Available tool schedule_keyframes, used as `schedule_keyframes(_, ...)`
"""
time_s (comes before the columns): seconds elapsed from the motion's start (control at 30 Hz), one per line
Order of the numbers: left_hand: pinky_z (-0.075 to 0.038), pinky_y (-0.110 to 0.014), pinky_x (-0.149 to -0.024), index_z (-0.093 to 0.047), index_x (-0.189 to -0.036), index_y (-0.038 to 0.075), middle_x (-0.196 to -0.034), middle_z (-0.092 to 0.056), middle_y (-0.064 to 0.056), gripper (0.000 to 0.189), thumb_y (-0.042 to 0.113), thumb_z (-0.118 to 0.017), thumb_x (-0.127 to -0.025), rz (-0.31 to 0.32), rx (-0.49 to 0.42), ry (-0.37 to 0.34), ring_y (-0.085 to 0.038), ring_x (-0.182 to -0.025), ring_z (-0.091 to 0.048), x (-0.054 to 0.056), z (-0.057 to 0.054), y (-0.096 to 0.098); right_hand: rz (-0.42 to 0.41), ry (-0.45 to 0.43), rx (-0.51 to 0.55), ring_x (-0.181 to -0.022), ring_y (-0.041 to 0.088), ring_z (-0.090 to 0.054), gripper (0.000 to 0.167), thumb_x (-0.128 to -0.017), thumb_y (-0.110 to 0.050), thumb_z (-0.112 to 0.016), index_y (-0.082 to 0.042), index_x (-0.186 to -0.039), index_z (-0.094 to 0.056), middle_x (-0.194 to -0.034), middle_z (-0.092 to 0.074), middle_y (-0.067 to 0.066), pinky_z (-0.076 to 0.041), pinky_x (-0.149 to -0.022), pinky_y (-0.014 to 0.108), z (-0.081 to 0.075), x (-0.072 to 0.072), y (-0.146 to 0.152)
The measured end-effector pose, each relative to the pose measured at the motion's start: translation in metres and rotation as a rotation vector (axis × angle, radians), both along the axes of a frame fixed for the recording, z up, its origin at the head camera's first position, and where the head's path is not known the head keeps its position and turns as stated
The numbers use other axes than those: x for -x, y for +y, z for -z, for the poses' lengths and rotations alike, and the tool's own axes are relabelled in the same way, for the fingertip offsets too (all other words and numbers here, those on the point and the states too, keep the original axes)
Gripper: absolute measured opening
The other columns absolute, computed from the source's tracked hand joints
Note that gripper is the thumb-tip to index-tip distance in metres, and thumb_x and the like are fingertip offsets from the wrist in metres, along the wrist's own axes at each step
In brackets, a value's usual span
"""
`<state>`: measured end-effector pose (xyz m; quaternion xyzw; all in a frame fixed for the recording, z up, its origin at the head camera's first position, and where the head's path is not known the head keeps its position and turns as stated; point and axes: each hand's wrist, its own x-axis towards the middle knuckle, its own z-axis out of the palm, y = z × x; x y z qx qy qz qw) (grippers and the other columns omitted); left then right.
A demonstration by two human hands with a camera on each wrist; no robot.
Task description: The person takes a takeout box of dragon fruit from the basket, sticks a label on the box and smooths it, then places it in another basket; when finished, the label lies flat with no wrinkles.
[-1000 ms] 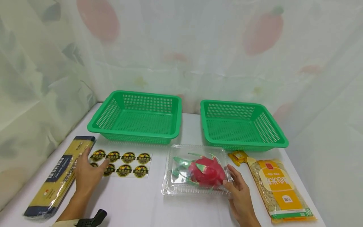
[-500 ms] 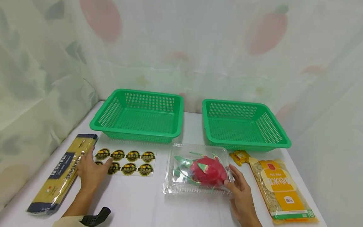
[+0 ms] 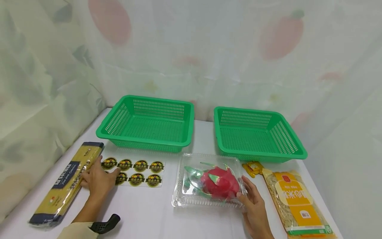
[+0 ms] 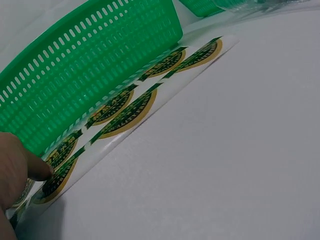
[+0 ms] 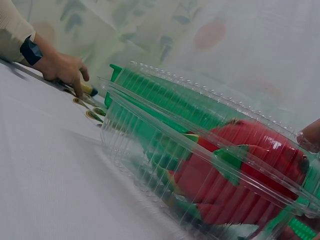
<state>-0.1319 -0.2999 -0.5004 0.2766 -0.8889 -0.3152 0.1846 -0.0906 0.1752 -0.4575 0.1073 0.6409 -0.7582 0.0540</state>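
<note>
My left hand [image 3: 102, 176] is at the left end of a sheet of round stickers [image 3: 141, 173], its fingers spread and its thumb [image 4: 40, 169] over the stickers. Contact with the sheet is hard to tell. Beside that hand lies a long pack of spaghetti [image 3: 67, 182], yellow with dark blue ends. At the middle right, my right hand [image 3: 255, 207] grips the right edge of a clear plastic clamshell box [image 3: 186, 199], thumb in front and fingers behind. Inside the box is a red dragon fruit [image 3: 219, 182] with green tips. In the right wrist view the lid looks down.
Two green plastic baskets stand at the back, a left basket [image 3: 146, 144] and a right basket [image 3: 258, 154]. Small yellow packets [image 3: 253, 168] lie by the right basket. A yellow bag of noodles [image 3: 298, 202] lies at the table's right edge. Patterned curtains enclose the back and sides.
The head view has shifted slightly. My left fingers have drawn a little closer to the sheet's left end. The right hand keeps its grip on the box, which stays in place.
</note>
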Motion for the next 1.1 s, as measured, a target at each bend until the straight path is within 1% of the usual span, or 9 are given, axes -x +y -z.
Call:
schedule_keyframes(0.2, -0.013, -0.071, -0.088, -0.029, -0.149, 0.006, -0.143, -0.028, -0.035, 0.089, 0.020, -0.078, -0.076, -0.015, -0.014, -0.012, -0.060, -0.124, -0.018, 0.002, -0.002, 0.000, -0.003, 0.004, 0.025, -0.136, 0.030, -0.026, 0.070, -0.091, -0.015, -0.068, -0.017, -0.151, -0.030, -0.155, -0.017, 0.008, -0.045, -0.092, 0.032, -0.001, -0.001, -0.001)
schedule_keyframes(0.33, -0.012, -0.068, -0.091, -0.029, -0.150, 0.007, -0.137, -0.029, -0.036, 0.087, 0.015, -0.076, -0.078, -0.004, -0.043, 0.021, -0.056, -0.126, -0.022, 0.000, -0.002, 0.000, -0.003, 0.008, 0.028, -0.136, 0.029, -0.027, 0.069, -0.091, -0.015, -0.067, -0.016, -0.150, -0.031, -0.155, -0.018, 0.008, -0.045, -0.092, 0.031, -0.001, -0.001, -0.002)
schedule_keyframes(0.4, -0.014, -0.067, -0.093, -0.030, -0.150, 0.006, -0.131, -0.033, -0.036, 0.084, 0.012, -0.075, -0.079, 0.010, -0.057, 0.054, -0.054, -0.122, -0.030, -0.002, -0.003, 0.000, -0.001, 0.009, 0.027, -0.135, 0.029, -0.027, 0.068, -0.091, -0.014, -0.067, -0.016, -0.150, -0.032, -0.154, -0.019, 0.008, -0.045, -0.092, 0.031, -0.001, -0.001, -0.002)
schedule_keyframes(0.47, -0.019, -0.065, -0.091, -0.031, -0.149, 0.004, -0.124, -0.036, -0.035, 0.081, 0.010, -0.074, -0.080, 0.021, -0.067, 0.088, -0.052, -0.114, -0.037, -0.003, -0.003, 0.000, 0.001, 0.009, 0.028, -0.135, 0.029, -0.028, 0.068, -0.091, -0.013, -0.067, -0.016, -0.150, -0.032, -0.154, -0.018, 0.008, -0.046, -0.091, 0.031, -0.001, -0.001, -0.002)
schedule_keyframes(0.6, -0.030, -0.058, -0.085, -0.038, -0.145, 0.002, -0.117, -0.041, -0.031, 0.074, 0.008, -0.075, -0.081, 0.038, -0.073, 0.133, -0.047, -0.104, -0.042, -0.005, -0.005, -0.002, 0.000, 0.009, 0.032, -0.134, 0.030, -0.028, 0.069, -0.091, -0.013, -0.067, -0.016, -0.150, -0.031, -0.155, -0.016, 0.009, -0.046, -0.091, 0.032, 0.000, -0.001, -0.001)
schedule_keyframes(0.7, -0.033, -0.055, -0.083, -0.042, -0.143, 0.001, -0.119, -0.043, -0.030, 0.071, 0.008, -0.075, -0.081, 0.054, -0.082, 0.140, -0.046, -0.106, -0.042, -0.005, -0.004, -0.005, 0.001, 0.010, 0.028, -0.135, 0.030, -0.028, 0.069, -0.092, -0.013, -0.067, -0.016, -0.150, -0.031, -0.155, -0.016, 0.009, -0.046, -0.091, 0.031, 0.000, -0.002, -0.001)
schedule_keyframes(0.93, -0.036, -0.058, -0.094, -0.041, -0.146, 0.005, -0.128, -0.045, -0.028, 0.070, 0.010, -0.073, -0.084, 0.092, -0.141, 0.144, -0.047, -0.120, -0.043, -0.006, -0.007, -0.006, -0.010, 0.003, 0.004, -0.135, 0.030, -0.026, 0.070, -0.092, -0.015, -0.067, -0.016, -0.151, -0.030, -0.155, -0.018, 0.010, -0.045, -0.093, 0.032, 0.000, -0.003, 0.000)
schedule_keyframes(1.03, -0.036, -0.059, -0.094, -0.042, -0.145, 0.005, -0.127, -0.046, -0.026, 0.070, 0.011, -0.075, -0.084, 0.106, -0.142, 0.180, -0.046, -0.120, -0.043, -0.007, -0.011, -0.004, -0.028, 0.003, -0.039, -0.136, 0.031, -0.025, 0.069, -0.093, -0.020, -0.067, -0.017, -0.151, -0.030, -0.155, -0.020, 0.010, -0.042, -0.094, 0.034, -0.003, -0.002, 0.000)
schedule_keyframes(1.1, -0.035, -0.058, -0.093, -0.044, -0.144, 0.005, -0.124, -0.046, -0.025, 0.069, 0.012, -0.076, -0.083, 0.114, -0.138, 0.208, -0.045, -0.118, -0.043, -0.007, -0.015, -0.003, -0.039, 0.008, -0.070, -0.137, 0.030, -0.025, 0.069, -0.093, -0.022, -0.067, -0.017, -0.151, -0.030, -0.155, -0.022, 0.010, -0.041, -0.095, 0.032, -0.005, 0.000, 0.001)
